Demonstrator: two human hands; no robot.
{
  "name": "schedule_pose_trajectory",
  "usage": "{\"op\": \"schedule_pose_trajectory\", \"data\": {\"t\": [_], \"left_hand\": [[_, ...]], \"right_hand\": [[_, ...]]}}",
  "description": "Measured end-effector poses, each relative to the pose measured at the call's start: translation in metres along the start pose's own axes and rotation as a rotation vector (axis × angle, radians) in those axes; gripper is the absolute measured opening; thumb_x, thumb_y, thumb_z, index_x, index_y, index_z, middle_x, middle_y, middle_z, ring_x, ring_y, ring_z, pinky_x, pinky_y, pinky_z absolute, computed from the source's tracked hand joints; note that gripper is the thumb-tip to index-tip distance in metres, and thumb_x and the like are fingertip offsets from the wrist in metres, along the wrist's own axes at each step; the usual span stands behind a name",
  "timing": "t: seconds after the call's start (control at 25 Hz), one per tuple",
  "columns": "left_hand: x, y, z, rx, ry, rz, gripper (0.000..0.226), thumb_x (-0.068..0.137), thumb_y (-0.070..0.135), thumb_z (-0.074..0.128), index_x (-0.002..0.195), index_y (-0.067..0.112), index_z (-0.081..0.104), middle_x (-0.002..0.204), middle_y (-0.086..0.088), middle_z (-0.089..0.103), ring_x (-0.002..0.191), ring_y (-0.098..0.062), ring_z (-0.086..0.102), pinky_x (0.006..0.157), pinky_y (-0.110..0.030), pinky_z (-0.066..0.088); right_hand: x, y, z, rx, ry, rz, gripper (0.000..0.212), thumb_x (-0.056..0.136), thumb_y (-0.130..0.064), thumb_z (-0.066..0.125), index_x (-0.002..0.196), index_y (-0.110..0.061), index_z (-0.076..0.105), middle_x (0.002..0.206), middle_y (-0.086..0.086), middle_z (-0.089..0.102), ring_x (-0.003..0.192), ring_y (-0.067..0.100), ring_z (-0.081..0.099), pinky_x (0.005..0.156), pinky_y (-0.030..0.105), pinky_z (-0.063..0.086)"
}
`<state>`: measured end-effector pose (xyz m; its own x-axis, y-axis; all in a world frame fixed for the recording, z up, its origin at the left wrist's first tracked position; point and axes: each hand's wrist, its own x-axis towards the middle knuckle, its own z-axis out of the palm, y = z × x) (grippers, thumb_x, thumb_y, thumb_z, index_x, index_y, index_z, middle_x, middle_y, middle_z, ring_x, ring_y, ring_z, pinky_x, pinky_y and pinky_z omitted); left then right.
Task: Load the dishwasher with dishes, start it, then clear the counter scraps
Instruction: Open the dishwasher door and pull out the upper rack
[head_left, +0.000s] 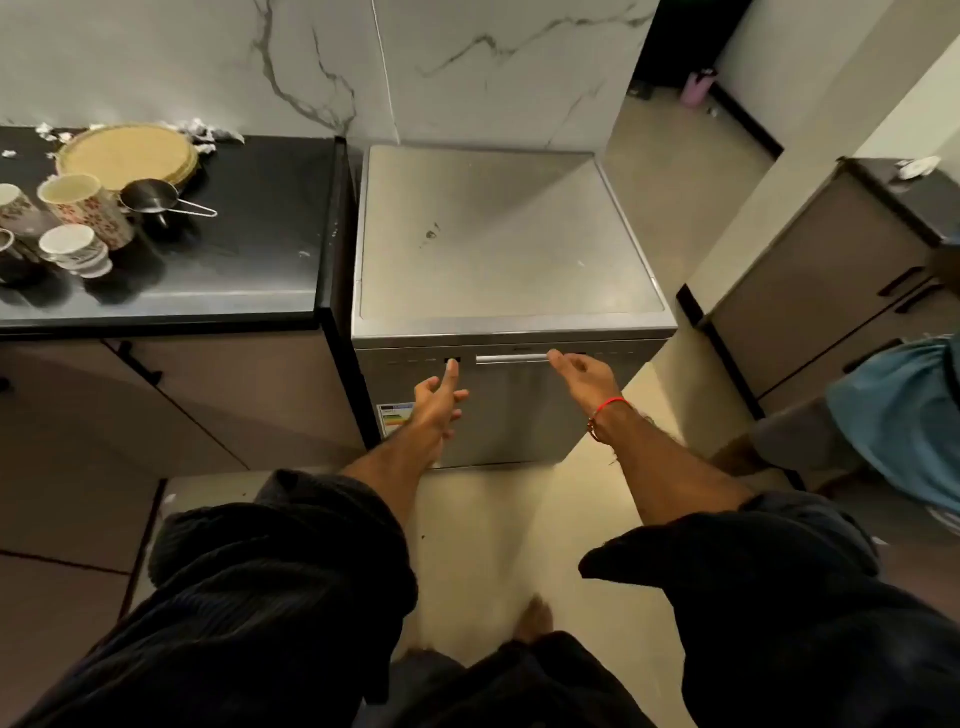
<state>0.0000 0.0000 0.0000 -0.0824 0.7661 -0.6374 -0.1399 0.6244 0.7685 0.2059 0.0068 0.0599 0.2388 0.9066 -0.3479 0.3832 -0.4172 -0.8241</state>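
Observation:
A silver dishwasher (498, 249) stands with its door closed, a bar handle (511, 358) across the top of the door. My left hand (439, 402) reaches toward the front panel, one straight finger at a small dark display. My right hand (584, 376) is open, its fingertips at the right end of the handle. On the black counter (249, 249) to the left stand several patterned mugs (85, 208), a stack of tan plates (127, 153) and a steel measuring cup (156, 196). White paper scraps (200, 132) lie around the plates.
Brown cabinets (841, 280) with dark handles stand to the right. Another person in blue clothing (904, 415) crouches at the right edge. Pale floor tiles (519, 519) stretch before the dishwasher, and my bare foot shows below.

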Motion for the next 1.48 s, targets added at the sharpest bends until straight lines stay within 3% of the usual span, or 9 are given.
{"op": "schedule_pose_trajectory", "data": {"t": [0.12,0.36,0.6,0.84,1.0,1.2,1.32,1.4,1.48], "left_hand": [[0.032,0.013,0.028,-0.169,0.026,-0.060,0.070,0.090,0.075,0.045,0.142,0.029,0.040,0.112,0.004,0.074,0.071,-0.011,0.055,0.057,-0.027,0.035],[0.083,0.027,0.073,-0.418,0.099,-0.180,0.103,0.075,0.094,0.033,0.140,0.017,0.055,0.131,0.000,0.062,0.094,-0.015,0.056,0.068,-0.033,0.040],[0.107,0.041,0.098,-0.561,0.106,-0.202,0.094,0.080,0.091,0.027,0.139,0.024,0.054,0.130,0.003,0.059,0.111,-0.014,0.053,0.088,-0.035,0.034],[0.116,0.038,0.104,-0.486,0.258,-0.223,0.070,0.083,0.080,0.047,0.114,0.018,0.054,0.117,0.001,0.062,0.103,-0.017,0.058,0.081,-0.041,0.046],[0.120,0.033,0.102,-0.376,0.329,-0.244,0.057,0.082,0.081,0.049,0.091,0.024,0.051,0.110,-0.003,0.063,0.104,-0.023,0.057,0.083,-0.044,0.050],[0.116,0.020,0.097,-0.266,0.399,-0.360,0.104,0.047,0.099,0.050,0.106,0.014,0.063,0.083,-0.003,0.057,0.073,-0.015,0.047,0.064,-0.032,0.048],[0.091,-0.007,0.097,-0.201,0.412,-0.455,0.098,0.059,0.095,0.056,0.110,0.011,0.063,0.082,0.000,0.052,0.070,-0.013,0.044,0.063,-0.030,0.048],[0.082,-0.023,0.088,-0.173,0.436,-0.485,0.098,0.064,0.087,0.064,0.124,0.010,0.050,0.092,-0.003,0.056,0.077,-0.014,0.051,0.075,-0.034,0.054],[0.074,-0.029,0.075,-0.193,0.461,-0.494,0.140,0.047,0.085,0.075,0.153,0.016,0.016,0.134,-0.012,0.053,0.112,-0.026,0.058,0.097,-0.049,0.053]], "right_hand": [[0.046,-0.008,0.011,0.328,-0.072,0.163,0.033,0.091,-0.050,0.062,0.097,-0.018,0.065,0.122,0.013,0.067,0.112,0.029,0.063,0.099,0.041,0.050],[0.125,0.015,0.031,0.955,-0.208,0.543,0.084,0.092,-0.057,0.055,0.154,-0.011,0.023,0.158,0.018,0.029,0.147,0.033,0.026,0.118,0.048,0.029],[0.165,0.024,0.047,1.285,-0.089,0.594,0.034,0.098,-0.038,0.057,0.115,-0.009,0.058,0.113,0.012,0.059,0.116,0.027,0.054,0.117,0.046,0.030],[0.163,0.031,0.054,1.084,-0.032,0.562,0.054,0.088,-0.044,0.068,0.127,-0.010,0.051,0.111,0.010,0.061,0.097,0.023,0.062,0.072,0.037,0.053],[0.159,0.036,0.057,0.962,0.006,0.566,0.045,0.083,-0.052,0.069,0.101,-0.017,0.047,0.124,0.008,0.061,0.111,0.022,0.064,0.073,0.035,0.052],[0.153,0.040,0.055,0.760,0.054,0.679,0.082,0.060,-0.078,0.072,0.109,-0.014,0.055,0.104,0.006,0.063,0.096,0.023,0.064,0.075,0.037,0.054],[0.134,0.061,0.061,0.758,0.046,0.770,0.101,0.042,-0.079,0.080,0.116,-0.014,0.058,0.106,0.010,0.067,0.094,0.028,0.067,0.066,0.033,0.059],[0.123,0.076,0.058,0.731,-0.003,0.768,0.099,0.046,-0.076,0.082,0.119,-0.014,0.058,0.109,0.013,0.068,0.094,0.029,0.068,0.065,0.036,0.061],[0.109,0.085,0.048,0.617,-0.088,0.747,0.091,0.054,-0.078,0.077,0.116,-0.014,0.058,0.108,0.014,0.068,0.095,0.031,0.068,0.069,0.042,0.061]]}}
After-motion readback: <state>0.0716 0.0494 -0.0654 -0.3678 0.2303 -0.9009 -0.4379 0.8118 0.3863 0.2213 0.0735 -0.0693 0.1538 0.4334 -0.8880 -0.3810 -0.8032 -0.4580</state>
